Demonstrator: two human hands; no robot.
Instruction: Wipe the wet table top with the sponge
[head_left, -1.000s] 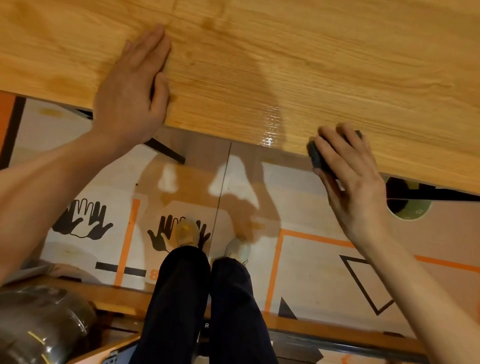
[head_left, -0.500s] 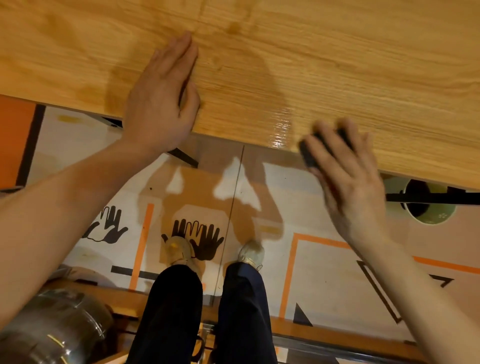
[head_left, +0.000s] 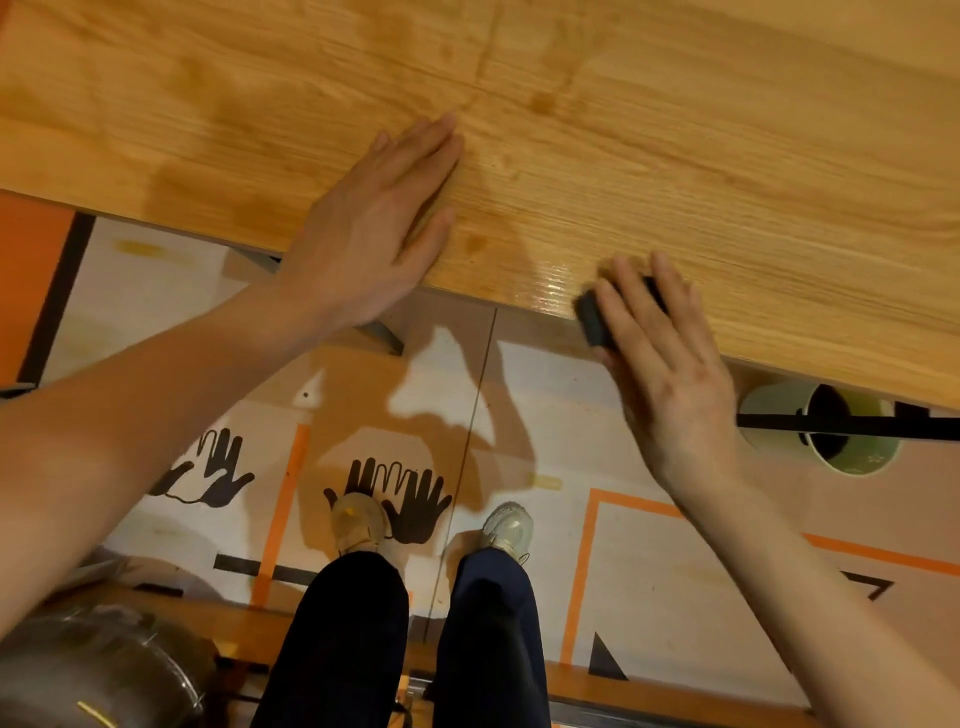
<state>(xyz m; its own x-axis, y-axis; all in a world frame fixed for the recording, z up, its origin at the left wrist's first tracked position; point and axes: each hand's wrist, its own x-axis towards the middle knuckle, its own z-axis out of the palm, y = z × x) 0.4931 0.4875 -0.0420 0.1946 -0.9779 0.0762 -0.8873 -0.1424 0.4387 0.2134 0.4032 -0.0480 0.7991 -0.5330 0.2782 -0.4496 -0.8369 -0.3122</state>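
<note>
Wood-grain table top (head_left: 675, 171), glossy wet patch (head_left: 553, 283) at near edge. Dark sponge (head_left: 592, 317) beside that sheen, pressed down under curled right hand (head_left: 670, 358); left hand (head_left: 374, 234) spread flat (bracing). Probably soft, light, slippery when soaked; best gripped from above across both sides.

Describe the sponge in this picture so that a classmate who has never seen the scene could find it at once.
Start at the wooden table top and follow its near edge to the glossy wet patch. Just right of the patch, the right hand presses the sponge on that edge. It is the only small dark block there; the left hand lies flat and bare.
</note>
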